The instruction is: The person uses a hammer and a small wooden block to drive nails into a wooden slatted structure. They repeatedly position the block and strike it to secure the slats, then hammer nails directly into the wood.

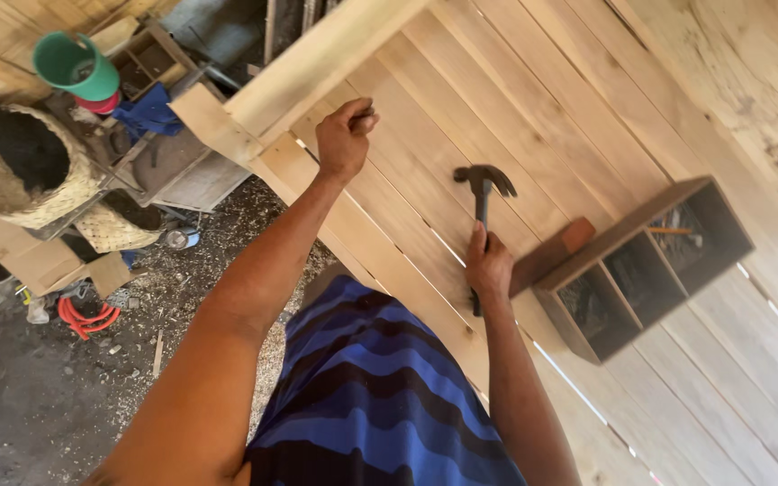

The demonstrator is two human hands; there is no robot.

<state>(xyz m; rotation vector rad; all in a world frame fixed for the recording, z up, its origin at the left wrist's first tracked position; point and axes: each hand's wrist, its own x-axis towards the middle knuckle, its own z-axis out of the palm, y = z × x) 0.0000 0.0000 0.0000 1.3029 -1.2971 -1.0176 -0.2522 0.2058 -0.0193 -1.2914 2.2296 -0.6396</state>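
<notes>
Hammer (pixel 483 193) in the right hand (pixel 488 265): the fingers are wrapped tight round the dark handle at about its middle, with the claw head raised above the knuckles and the handle's lower end showing just below the fist. The right forearm runs up from the bottom edge of the view, nearly straight, wrist in line with the handle. The hammer head hangs over the plank panel (pixel 587 117), a wide surface of pale boards laid side by side, and stands apart from the left hand.

Further along the same panel, close to its near edge, the left hand (pixel 346 139) is closed with the fingertips pinched together on something small and dark at the board; it is too small to tell what it is. The left arm is stretched out long from the lower left corner, elbow almost straight, the back of the hand turned upward. Just past this hand a thicker batten (pixel 317 67) lies across the boards' ends along the panel's edge.

A small wooden box with three compartments (pixel 641 270) sits on the panel to the right of the hammer hand, holding dark bits I cannot make out. A reddish block (pixel 551 256) lies between the box and the right hand.

Beyond the panel's edge, the ground is strewn with sawdust; a woven basket (pixel 38 180), a green bucket (pixel 74 65), a blue cloth (pixel 148 112) and an orange coiled cord (pixel 85 317) lie there. A blue striped shirt (pixel 371 396) fills the lower middle.
</notes>
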